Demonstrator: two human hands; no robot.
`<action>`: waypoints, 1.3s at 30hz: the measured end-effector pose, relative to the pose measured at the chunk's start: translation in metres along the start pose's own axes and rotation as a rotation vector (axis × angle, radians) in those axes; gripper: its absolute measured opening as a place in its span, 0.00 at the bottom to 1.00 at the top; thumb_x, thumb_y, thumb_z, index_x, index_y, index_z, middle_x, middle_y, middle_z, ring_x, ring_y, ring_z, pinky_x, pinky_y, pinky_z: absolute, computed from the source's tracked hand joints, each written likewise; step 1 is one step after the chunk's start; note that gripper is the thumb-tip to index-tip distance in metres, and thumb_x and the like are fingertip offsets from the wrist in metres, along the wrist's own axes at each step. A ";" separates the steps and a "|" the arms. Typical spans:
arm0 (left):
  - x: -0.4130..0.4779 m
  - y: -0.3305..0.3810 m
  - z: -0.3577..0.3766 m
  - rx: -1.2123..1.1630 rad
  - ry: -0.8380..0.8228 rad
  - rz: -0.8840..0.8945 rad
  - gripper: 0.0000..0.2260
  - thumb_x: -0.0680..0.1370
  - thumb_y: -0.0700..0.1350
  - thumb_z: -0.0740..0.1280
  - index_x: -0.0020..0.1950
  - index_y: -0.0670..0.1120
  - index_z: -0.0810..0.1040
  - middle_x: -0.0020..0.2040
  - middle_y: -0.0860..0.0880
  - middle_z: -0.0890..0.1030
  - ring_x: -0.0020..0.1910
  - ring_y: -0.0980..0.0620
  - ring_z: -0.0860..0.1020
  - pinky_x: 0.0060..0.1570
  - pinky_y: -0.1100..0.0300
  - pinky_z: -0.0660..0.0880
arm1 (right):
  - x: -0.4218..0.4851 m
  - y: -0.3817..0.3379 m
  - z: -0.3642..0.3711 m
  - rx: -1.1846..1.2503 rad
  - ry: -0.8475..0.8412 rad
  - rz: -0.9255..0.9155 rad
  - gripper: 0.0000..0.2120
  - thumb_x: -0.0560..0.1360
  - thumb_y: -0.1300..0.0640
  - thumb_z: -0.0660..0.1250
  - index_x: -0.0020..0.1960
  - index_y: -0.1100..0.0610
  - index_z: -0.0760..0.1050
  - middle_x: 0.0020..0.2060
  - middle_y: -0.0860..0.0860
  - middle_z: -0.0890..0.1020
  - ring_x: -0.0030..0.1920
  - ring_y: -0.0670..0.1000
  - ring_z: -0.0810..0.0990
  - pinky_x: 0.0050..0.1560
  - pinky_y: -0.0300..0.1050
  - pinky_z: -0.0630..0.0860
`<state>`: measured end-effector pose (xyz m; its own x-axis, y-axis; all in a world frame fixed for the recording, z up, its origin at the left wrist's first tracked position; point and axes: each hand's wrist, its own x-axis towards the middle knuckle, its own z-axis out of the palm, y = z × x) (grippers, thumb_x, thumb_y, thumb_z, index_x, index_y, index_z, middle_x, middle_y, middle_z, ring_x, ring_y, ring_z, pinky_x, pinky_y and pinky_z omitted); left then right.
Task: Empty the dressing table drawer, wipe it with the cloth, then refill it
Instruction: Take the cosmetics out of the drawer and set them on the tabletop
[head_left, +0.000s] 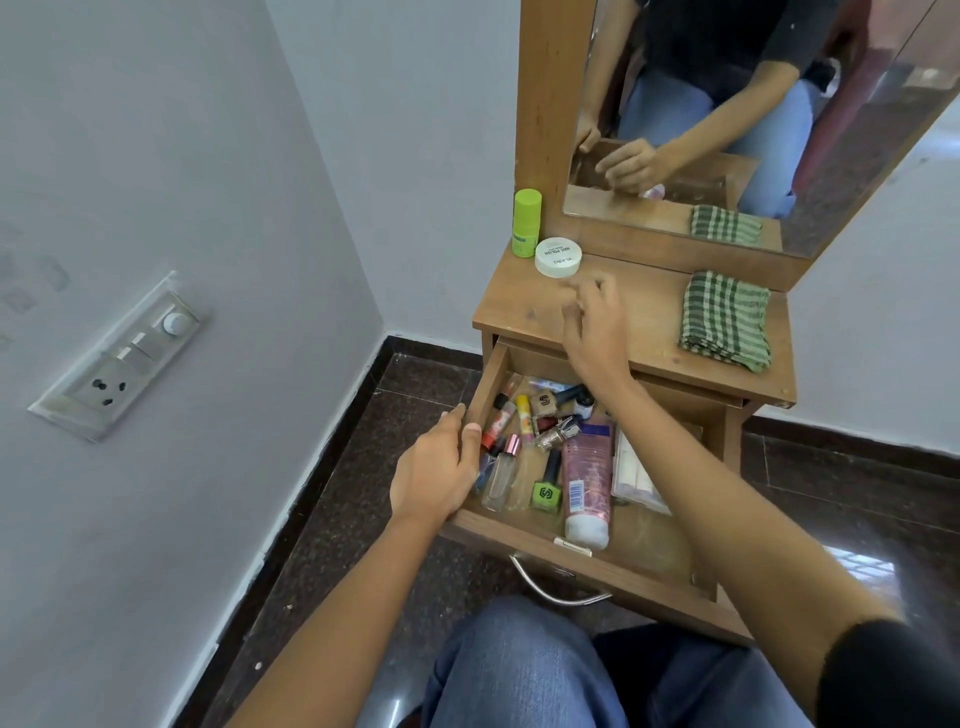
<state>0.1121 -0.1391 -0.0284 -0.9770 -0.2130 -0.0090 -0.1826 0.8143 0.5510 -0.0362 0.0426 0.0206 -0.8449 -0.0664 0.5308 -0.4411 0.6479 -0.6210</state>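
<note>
Presently: left hand (436, 467) gripping the left wall of the open drawer (519, 530). Inside the drawer: small bottles, green nail polish (546, 488), pink tube (588, 478). On the desk (519, 306) above the drawer: green stick (525, 223), white jar (558, 256). Right hand (597, 327) over the desk, fingers loose, holding nothing. Folded checked cloth (726, 321) above the drawer's right end.

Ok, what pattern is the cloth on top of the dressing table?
The cloth is green-and-cream checked, seen best in the head view.
</note>
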 end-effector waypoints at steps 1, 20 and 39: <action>0.000 0.000 0.000 -0.001 0.004 0.001 0.22 0.83 0.57 0.52 0.74 0.51 0.69 0.64 0.48 0.79 0.57 0.45 0.80 0.52 0.52 0.75 | -0.018 0.000 -0.008 -0.010 -0.033 -0.066 0.08 0.77 0.68 0.62 0.54 0.64 0.77 0.48 0.57 0.76 0.49 0.48 0.71 0.49 0.32 0.65; -0.002 0.004 -0.004 0.005 -0.003 0.004 0.23 0.82 0.58 0.51 0.73 0.50 0.69 0.58 0.47 0.82 0.52 0.47 0.81 0.50 0.49 0.78 | -0.086 0.034 -0.006 -0.197 -0.308 0.370 0.15 0.74 0.67 0.65 0.59 0.58 0.68 0.50 0.59 0.79 0.49 0.60 0.78 0.45 0.52 0.76; -0.001 0.001 -0.003 -0.028 0.001 0.029 0.21 0.83 0.57 0.52 0.74 0.54 0.68 0.58 0.50 0.82 0.52 0.50 0.81 0.48 0.53 0.76 | 0.056 0.035 -0.022 -0.025 -0.062 0.267 0.12 0.71 0.69 0.65 0.53 0.60 0.73 0.45 0.51 0.78 0.44 0.49 0.74 0.42 0.38 0.67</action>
<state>0.1128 -0.1396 -0.0257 -0.9817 -0.1901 0.0077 -0.1512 0.8044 0.5744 -0.0928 0.0782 0.0413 -0.9475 0.0629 0.3135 -0.1937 0.6671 -0.7193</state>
